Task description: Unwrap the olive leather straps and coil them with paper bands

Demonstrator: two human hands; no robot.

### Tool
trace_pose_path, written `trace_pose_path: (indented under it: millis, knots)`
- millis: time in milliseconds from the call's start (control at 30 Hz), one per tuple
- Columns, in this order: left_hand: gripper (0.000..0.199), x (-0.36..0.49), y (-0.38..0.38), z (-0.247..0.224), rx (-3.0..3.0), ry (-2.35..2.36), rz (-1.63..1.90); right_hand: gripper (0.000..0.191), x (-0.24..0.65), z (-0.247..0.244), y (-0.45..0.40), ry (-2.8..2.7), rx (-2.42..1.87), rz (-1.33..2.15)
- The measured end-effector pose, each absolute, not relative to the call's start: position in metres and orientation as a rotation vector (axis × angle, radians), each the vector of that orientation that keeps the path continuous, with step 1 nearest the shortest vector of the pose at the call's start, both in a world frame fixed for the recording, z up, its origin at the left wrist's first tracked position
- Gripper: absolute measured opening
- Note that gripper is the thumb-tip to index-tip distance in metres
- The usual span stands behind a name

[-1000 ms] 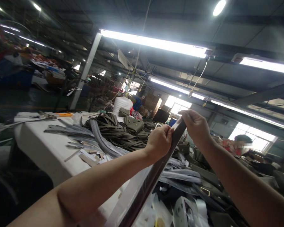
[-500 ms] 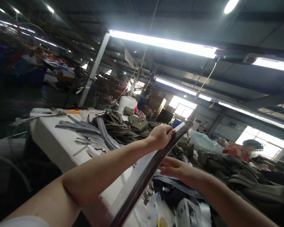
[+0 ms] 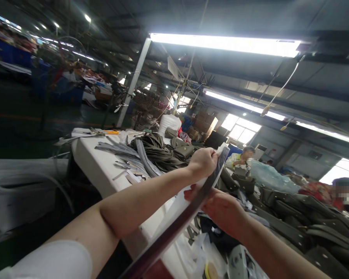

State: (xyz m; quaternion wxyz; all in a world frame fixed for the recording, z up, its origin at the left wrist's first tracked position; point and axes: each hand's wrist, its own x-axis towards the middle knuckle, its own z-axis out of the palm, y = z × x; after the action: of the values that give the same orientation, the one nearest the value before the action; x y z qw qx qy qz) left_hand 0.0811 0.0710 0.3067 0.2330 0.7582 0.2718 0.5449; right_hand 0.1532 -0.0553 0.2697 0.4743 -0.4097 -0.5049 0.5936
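A long dark grey strip point(image 3: 189, 211) with pale backing sheet along its side slants from the bottom edge up to the middle of the view. Near its upper end my left hand point(image 3: 204, 162) is closed, pinching the strip and backing between thumb and fingers. Lower down, my right hand point(image 3: 225, 211) is around the strip from the right. Its fingertips show on the left side, and the strip hides part of the fingers. Under both arms is the white table point(image 3: 88, 155). Behind my left hand lies a coiled bundle of dark olive straps point(image 3: 154, 151).
Grey strips point(image 3: 114, 149) and an orange-handled tool point(image 3: 111, 132) lie on the table. A white roll point(image 3: 169, 124) stands behind. Dark olive bags point(image 3: 293, 217) are piled at right, near a white device point(image 3: 237, 260). A co-worker point(image 3: 244, 158) is beyond; another person is at the right edge.
My right hand has moved from beside the strip to around it, fingertips now showing on its left side. My left hand keeps its pinch. The view has turned left.
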Motion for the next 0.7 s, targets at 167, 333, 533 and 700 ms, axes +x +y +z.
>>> trace_pose_path:
  millis: [167,333,533,700]
  knots:
    - [0.037,0.08,0.083,0.299,1.96,0.463,1.346,0.034,0.142,0.257,-0.053,-1.219,-1.13,1.361]
    - [0.051,0.06,0.08,0.28,1.777,0.196,0.6,0.038,0.15,0.265,-0.048,-1.12,-1.145,1.292]
    - [0.037,0.052,0.087,0.25,1.522,0.287,0.74,0.033,0.165,0.248,-0.061,-0.993,-1.217,1.497]
    - [0.037,-0.004,0.164,0.236,1.338,0.755,1.023,0.04,0.213,0.218,-0.114,-1.253,-1.353,1.76]
